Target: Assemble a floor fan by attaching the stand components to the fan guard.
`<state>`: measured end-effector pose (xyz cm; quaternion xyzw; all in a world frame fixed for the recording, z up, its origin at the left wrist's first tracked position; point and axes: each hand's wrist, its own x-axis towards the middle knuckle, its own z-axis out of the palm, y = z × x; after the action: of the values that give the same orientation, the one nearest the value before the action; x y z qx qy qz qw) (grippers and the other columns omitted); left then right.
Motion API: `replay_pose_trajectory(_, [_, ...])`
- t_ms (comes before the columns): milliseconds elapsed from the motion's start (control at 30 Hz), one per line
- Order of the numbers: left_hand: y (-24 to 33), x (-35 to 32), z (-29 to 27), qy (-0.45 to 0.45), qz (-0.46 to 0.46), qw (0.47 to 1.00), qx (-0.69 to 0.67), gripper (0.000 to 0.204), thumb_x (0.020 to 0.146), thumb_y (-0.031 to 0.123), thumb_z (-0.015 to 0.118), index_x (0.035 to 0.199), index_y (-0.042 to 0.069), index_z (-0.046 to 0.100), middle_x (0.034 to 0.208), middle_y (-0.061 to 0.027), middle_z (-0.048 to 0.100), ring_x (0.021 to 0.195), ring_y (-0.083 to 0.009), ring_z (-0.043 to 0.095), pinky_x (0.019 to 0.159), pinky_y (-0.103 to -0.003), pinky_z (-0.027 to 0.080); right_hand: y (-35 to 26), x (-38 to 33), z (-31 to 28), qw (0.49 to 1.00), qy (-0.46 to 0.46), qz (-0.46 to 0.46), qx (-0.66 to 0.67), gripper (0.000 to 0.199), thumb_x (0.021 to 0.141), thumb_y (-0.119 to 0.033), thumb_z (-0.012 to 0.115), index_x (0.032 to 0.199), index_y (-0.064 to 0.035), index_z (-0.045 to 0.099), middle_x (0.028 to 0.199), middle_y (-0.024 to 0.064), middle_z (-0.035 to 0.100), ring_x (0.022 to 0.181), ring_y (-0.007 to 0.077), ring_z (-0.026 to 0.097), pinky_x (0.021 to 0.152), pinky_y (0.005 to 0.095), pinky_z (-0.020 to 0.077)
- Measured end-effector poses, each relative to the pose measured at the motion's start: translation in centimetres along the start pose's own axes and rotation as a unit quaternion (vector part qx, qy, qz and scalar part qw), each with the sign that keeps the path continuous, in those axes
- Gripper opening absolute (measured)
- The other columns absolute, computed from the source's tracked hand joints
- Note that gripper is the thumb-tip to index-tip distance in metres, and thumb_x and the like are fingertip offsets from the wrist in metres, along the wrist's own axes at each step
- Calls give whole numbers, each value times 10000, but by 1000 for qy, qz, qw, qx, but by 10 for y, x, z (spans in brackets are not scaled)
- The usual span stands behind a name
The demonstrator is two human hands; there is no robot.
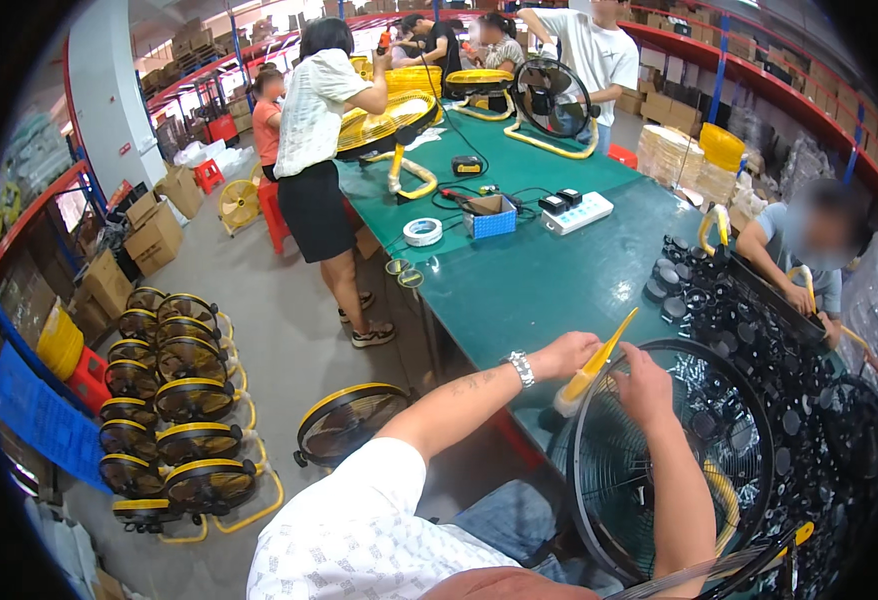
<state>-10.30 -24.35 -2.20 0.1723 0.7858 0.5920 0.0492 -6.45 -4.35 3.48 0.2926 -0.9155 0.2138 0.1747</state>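
Note:
My left hand (571,355) has its closed fingers at the left edge of a yellow fan blade (596,366), seen nearly edge-on with a pale lower end. From the other side, my right hand (645,386) pinches toward the same blade, fingers bent. Below my hands, a round black wire fan guard (581,490) stands tilted at the table edge, its mesh partly covered by my right forearm. A curved yellow tube (725,505) shows through the guard. What my fingertips press on is partly hidden.
Black plastic knobs and loose screws (734,345) cover the table's right side, where a co-worker (794,265) handles a tube. A white power strip (577,213), blue box (490,217) and tape roll (422,232) lie ahead. Finished fans (199,440) stand on the floor left.

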Motion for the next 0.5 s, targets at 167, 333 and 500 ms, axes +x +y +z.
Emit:
replay_pose_trajectory(167, [14,-2,-11,-6,-18,998,61,220,971,215,496,900,39,609,740,8,577,697,-80,489,607,-290,436,6,13,-4,992,-51,-49,-102,304,822,-236,675,1100,-135,608,896,81,615,858,288,640,711,397,519])
replay_pose_trajectory(333, [21,-6,-11,28,-157,921,-356,222,983,195,512,1049,11,617,872,-46,644,761,-119,607,734,-285,517,13,13,11,990,0,-60,-126,213,788,-230,680,982,-149,649,836,65,601,781,265,633,675,392,514])
replay_pose_trajectory(500, [18,-7,-5,-41,-128,919,-371,280,993,209,523,1159,-10,578,962,-70,662,844,-138,634,812,-289,532,15,11,12,989,6,-57,-135,200,779,-230,685,958,-151,645,824,56,601,771,253,633,664,385,511])
